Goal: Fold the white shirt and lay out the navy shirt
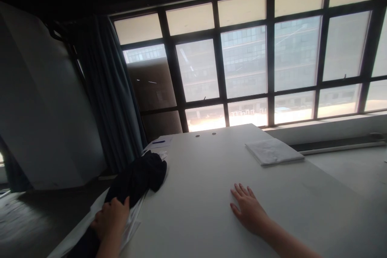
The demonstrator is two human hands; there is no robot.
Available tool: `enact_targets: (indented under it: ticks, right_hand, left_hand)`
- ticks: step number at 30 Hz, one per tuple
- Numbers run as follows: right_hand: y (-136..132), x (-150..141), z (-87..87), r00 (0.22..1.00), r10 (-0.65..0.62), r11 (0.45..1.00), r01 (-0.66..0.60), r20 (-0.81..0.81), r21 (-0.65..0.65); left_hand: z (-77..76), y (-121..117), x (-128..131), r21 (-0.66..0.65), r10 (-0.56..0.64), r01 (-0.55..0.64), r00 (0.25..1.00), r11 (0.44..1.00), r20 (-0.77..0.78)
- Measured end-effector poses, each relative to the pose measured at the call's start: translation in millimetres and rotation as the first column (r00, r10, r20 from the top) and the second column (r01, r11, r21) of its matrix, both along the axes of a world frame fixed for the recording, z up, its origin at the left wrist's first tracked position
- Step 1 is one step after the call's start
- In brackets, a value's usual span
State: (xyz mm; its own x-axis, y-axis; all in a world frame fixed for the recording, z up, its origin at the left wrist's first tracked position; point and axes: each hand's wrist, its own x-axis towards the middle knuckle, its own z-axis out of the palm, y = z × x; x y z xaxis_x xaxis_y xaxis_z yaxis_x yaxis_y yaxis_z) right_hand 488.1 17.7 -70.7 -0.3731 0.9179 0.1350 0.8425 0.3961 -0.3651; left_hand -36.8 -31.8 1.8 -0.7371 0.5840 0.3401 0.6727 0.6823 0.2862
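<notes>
My left hand point(111, 217) is closed on a bunched dark cloth point(136, 175), perhaps a garment, at the left edge of the white table point(199, 193). Part of the cloth hangs below the hand toward the bottom of the view. Beneath it lie white sheets or plastic point(133, 223), partly covered. My right hand point(249, 209) rests palm down on the tabletop, fingers spread, holding nothing. Beyond that hand, near the table's right edge, lies a folded white cloth point(273, 151).
At the far left corner of the table is a paper sheet point(165, 142) with a blue pen point(159, 142) on it. Two round holes point(197, 136) mark the far end. A dark curtain point(105, 96) hangs at the left, beside large windows point(244, 64).
</notes>
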Motion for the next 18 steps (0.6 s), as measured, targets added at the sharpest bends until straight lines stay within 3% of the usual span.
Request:
enact_targets:
  ticks: [2,4,7,10,12,15,17,18]
  right_hand:
    - [0,0,-0.4,1.0,0.001,1.0,-0.001,-0.006,0.0]
    - [0,0,-1.1,1.0,0.003,1.0,-0.003,-0.015,-0.003]
    - [1,0,-1.7,1.0,0.0,1.0,0.0,-0.023,-0.002]
    - [1,-1,-0.9,1.0,-0.005,1.0,0.005,-0.023,-0.004]
    - [0,-1,0.2,0.999,-0.007,1.0,0.007,-0.033,-0.007]
    - [-1,0,2.3,0.995,-0.011,1.0,0.01,-0.098,-0.003]
    - [0,1,3.2,0.985,-0.019,1.0,0.02,-0.171,0.006]
    - [1,2,3.2,0.976,-0.024,1.0,0.027,-0.214,0.011]
  left_hand:
    - [-3.7,-3,2,-0.011,0.04,-0.04,0.999,0.999,-0.013]
    - [2.0,-4,1,-0.033,0.016,-0.015,1.0,0.999,0.027]
    - [24.0,-6,-1,-0.006,-0.019,0.02,0.998,1.0,0.061]
    - [55.9,-4,10,0.078,-0.1,0.1,0.995,0.992,0.001]
    - [78.2,0,32,0.147,-0.2,0.206,0.978,0.968,-0.055]
    - [106.3,4,90,0.242,-0.383,0.383,0.922,0.891,-0.05]
    - [120.6,-2,138,0.332,-0.544,0.497,0.837,0.802,0.06]
    - [127.2,-10,161,0.378,-0.669,0.586,0.732,0.717,0.134]
